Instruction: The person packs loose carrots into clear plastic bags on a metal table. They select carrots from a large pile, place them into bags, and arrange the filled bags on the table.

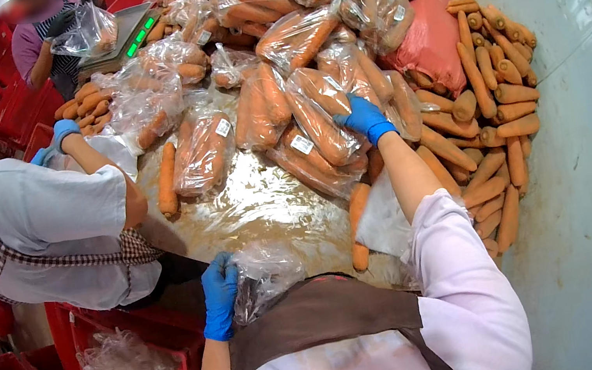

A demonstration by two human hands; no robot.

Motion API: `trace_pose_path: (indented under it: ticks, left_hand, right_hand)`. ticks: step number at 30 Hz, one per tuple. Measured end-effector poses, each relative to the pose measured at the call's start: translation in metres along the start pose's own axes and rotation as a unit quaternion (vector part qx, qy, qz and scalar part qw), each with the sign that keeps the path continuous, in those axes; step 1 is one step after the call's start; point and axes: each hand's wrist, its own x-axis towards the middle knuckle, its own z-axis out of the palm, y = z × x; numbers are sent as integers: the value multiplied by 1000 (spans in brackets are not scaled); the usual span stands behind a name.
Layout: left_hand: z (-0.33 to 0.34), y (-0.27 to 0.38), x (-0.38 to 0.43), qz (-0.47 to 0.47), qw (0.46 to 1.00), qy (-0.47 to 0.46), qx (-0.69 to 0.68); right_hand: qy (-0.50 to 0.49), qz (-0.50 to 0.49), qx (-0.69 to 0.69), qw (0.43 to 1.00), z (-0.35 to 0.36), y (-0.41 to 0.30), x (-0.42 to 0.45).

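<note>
My left hand (221, 293), in a blue glove, grips the edge of a clear plastic bag (266, 270) near the front edge of the metal table (264, 208). My right hand (364, 116), also gloved in blue, rests on a clear bag of carrots (320, 121) in the middle of the pile; whether its fingers grip the bag cannot be told. Under my right forearm lie a loose carrot (359, 221) and a stack of flat plastic bags (385, 220). Another bag of carrots (204, 153) with a white label lies left of centre, beside a single loose carrot (167, 181).
Loose carrots (498, 119) lie heaped against the pale wall (590, 133) at right, near a red sack (427, 37). A co-worker (54, 227) stands at left; another (51, 44) is by a scale (127, 33). Red crates (184, 359) holding plastic bags stand below left.
</note>
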Motion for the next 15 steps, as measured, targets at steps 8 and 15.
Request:
trace_pose_path:
  ticks: [8,15]
  left_hand:
    - [-6,-45,-2,-53,994,35,-90]
    - [-17,-14,25,-46,980,-109,-161]
  right_hand:
    - [-89,16,439,894,7,-30,-74]
    - [-195,108,601,767,71,-48,-164]
